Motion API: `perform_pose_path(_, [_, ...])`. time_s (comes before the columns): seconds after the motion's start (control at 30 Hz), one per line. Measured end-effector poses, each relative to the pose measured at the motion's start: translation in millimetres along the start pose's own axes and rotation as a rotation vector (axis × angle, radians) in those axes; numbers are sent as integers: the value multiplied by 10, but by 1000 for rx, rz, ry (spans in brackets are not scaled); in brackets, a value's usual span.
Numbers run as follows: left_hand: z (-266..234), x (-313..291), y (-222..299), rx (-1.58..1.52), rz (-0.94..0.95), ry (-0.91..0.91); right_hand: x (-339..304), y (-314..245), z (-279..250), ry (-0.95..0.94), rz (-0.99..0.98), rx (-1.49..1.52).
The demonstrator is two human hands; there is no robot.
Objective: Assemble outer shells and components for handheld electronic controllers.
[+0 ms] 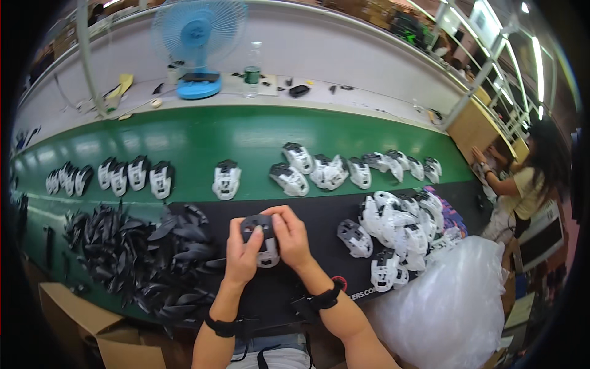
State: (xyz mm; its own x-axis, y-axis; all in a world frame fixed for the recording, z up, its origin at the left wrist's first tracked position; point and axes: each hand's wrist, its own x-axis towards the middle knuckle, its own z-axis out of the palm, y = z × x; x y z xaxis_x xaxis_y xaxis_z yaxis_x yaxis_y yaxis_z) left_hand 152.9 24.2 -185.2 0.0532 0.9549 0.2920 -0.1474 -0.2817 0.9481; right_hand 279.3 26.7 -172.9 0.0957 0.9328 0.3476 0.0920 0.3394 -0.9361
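Over the black mat (319, 230), my left hand (241, 249) and my right hand (290, 237) are closed around one black-and-white plastic shell (268, 255), shaped like a computer mouse. Its dark part faces up between my thumbs, and its white end shows below them. To the left of my hands lies a big heap of black curved plastic pieces (138, 258). On the right, white shells (399, 224) are piled on the mat, with a single grey-topped shell (355, 238) beside them. Beyond my hands, one black-and-white shell (227, 180) stands apart on the green table (246, 132).
Several more shells (330, 171) line the table's far side. A blue fan (198, 86) and a bottle (252, 75) stand on the back ledge. A large clear plastic bag (442, 301) bulges at the near right, a cardboard box (80, 307) at the near left. Another person (528, 172) works at the right.
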Motion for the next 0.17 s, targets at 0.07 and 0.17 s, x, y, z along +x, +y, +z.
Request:
perform_pose_path(0.07, [-100, 1, -1, -20, 22, 0, -4, 35, 94, -32, 31, 121])
perform_pose_path(0.17, [-135, -25, -12, 37, 15, -24, -35, 116, 79, -116, 106, 246])
